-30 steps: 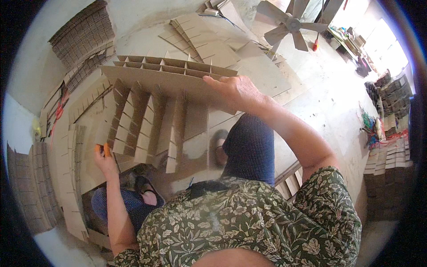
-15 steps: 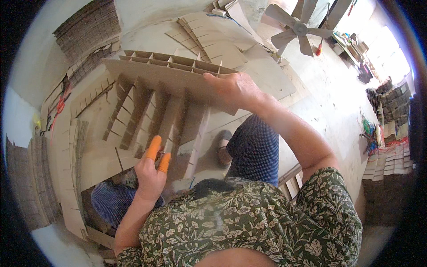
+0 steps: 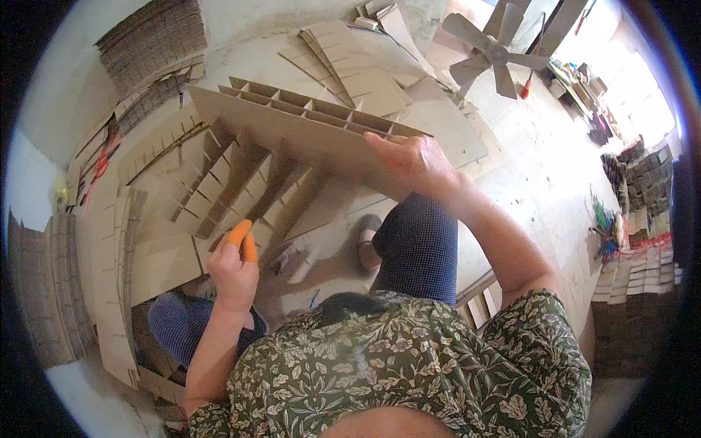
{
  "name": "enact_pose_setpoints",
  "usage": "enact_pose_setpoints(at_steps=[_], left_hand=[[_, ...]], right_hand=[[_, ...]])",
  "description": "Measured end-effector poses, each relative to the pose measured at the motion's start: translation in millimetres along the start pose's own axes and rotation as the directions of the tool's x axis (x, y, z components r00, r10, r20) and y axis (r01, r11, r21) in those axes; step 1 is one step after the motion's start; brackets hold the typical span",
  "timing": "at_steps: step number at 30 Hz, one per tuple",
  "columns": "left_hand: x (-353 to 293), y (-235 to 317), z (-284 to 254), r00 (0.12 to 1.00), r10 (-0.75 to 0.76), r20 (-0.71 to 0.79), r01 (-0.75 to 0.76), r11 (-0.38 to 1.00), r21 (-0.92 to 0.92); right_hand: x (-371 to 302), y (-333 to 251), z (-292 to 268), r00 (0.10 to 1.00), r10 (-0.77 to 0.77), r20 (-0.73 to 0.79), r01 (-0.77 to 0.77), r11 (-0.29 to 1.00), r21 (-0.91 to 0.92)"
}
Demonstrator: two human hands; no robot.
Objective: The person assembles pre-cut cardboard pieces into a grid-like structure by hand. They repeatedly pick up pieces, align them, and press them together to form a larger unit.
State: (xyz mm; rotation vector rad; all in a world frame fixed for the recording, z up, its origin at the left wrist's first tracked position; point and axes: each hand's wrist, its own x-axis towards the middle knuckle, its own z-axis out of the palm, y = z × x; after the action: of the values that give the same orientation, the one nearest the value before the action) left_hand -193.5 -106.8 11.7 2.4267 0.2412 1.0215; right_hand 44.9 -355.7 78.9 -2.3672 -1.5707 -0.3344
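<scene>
A partly assembled cardboard divider is tilted in front of me, with open cells along its top and several slotted strips jutting toward me from its underside. My right hand grips its right end, thumb on the near face. My left hand, with orange covers on two fingers, is closed at the near end of one slotted cardboard strip. The fingertips seem to pinch that end, though the exact contact is small and blurred. Where the strips meet the long panel is partly hidden.
Flat slotted cardboard sheets lie on the floor beyond the divider. Stacks of cardboard stand at left and right. A grey fan is at the upper right. My knees flank the work, with a shoe below the divider.
The divider has shifted right and tilted, its right end lower. My right hand moved right and down with it. My left hand moved left, its covered fingers closer together at a strip's end.
</scene>
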Motion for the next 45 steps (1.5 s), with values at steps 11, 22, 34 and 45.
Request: enact_pose_setpoints(at_steps=[11,22,34,45], left_hand=[[-9.8,3.0,4.9,0.996,0.087,0.03,-0.086,0.996,-0.037],[-3.0,-3.0,7.2,0.999,0.048,-0.002,-0.048,0.998,0.038],[-7.4,-2.6,8.0,0.992,0.123,0.01,-0.122,0.99,-0.069],[-2.2,2.4,0.8,0.991,0.078,0.11,-0.072,0.996,-0.06]], right_hand=[[20.8,-32.8,-17.5,0.998,-0.055,-0.028,0.053,0.998,-0.045],[50.1,-54.1,-18.3,0.971,0.096,0.221,-0.105,0.994,0.031],[54.1,-45.7,1.7,0.98,0.036,0.193,-0.034,0.999,-0.015],[39.8,-38.3,39.1,0.986,-0.017,0.163,0.031,0.996,-0.082]])
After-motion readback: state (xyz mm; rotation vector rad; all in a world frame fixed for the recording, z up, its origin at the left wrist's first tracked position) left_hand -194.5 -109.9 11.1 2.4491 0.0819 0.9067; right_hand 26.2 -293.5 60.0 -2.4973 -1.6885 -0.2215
